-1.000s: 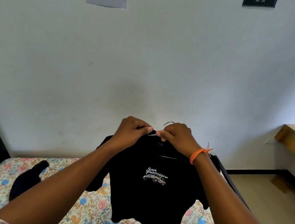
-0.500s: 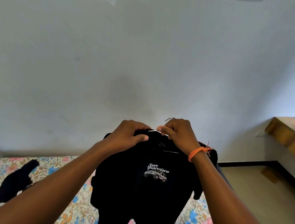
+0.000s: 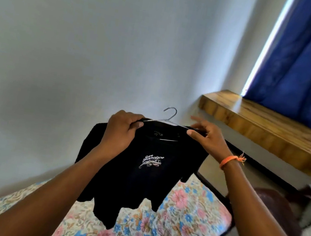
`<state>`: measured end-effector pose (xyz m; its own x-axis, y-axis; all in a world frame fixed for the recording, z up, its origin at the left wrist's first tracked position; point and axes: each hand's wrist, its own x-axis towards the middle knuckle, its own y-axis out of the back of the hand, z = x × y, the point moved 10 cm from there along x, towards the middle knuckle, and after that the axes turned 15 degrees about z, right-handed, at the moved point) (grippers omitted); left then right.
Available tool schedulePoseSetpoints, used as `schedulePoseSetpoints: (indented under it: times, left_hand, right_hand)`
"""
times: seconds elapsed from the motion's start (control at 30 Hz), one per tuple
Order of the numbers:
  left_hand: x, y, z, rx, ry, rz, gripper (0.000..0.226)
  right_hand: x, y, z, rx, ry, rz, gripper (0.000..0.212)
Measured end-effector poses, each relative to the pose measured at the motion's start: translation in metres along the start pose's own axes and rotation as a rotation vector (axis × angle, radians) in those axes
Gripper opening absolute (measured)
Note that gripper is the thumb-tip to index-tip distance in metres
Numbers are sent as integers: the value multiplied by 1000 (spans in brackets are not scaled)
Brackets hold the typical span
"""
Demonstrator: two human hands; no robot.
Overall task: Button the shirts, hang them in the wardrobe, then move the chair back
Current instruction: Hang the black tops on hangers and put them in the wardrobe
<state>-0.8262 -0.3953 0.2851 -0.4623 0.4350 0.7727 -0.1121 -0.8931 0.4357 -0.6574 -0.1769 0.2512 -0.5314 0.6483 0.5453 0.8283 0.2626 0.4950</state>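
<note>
With the shirt [image 3: 143, 168] draped on a wire hanger [image 3: 167, 119] at centre frame, the left hand [image 3: 122, 131] clamps one shoulder and the right hand [image 3: 207, 139] pinches the other, likely to spread the cloth evenly. It hangs above the floral bed [image 3: 174, 230]. A chair [image 3: 281, 213] sits lower right; no wardrobe shows.
</note>
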Motion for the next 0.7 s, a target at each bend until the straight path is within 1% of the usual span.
schedulePoseSetpoints:
  times: [0.03,0.07,0.13,0.17,0.27,0.33,0.37,0.4,0.47,0.53,0.6,0.7]
  left_hand:
    - [-1,-8,13,-32,-29,-18,17]
    - [-2,-14,25,-57,-61,-32,17]
    - [-5,-29,51,-90,-107,-52,17]
    - [-5,-35,62,-97,-119,-52,16]
    - [-8,-58,110,-144,-163,-61,15]
    - [-12,-75,141,-186,-176,-78,13]
    - [-14,-83,163,-219,-184,-82,12]
    - [-17,-91,180,-257,-187,-85,12]
    - [-24,-109,221,-349,-184,-112,12]
    - [-32,-133,260,-404,-203,-154,14]
    - [-43,-164,304,-417,-255,-207,15]
    - [-63,-207,377,-465,-321,-289,34]
  right_hand:
    - [-14,17,5,-58,10,14,28]
    - [-25,32,6,-105,22,44,26]
    - [-51,70,4,-171,27,124,33]
    - [-64,88,4,-186,19,173,33]
    - [-110,155,3,-265,16,350,39]
    - [-134,191,0,-339,44,398,31]
    - [-146,213,-1,-400,57,415,27]
    - [-156,231,-2,-476,79,432,28]
    - [-179,273,-2,-703,137,495,37]
    - [-203,315,-4,-925,189,597,41]
    - [-232,360,-7,-1068,245,712,38]
    - [-274,426,-5,-1184,294,765,33]
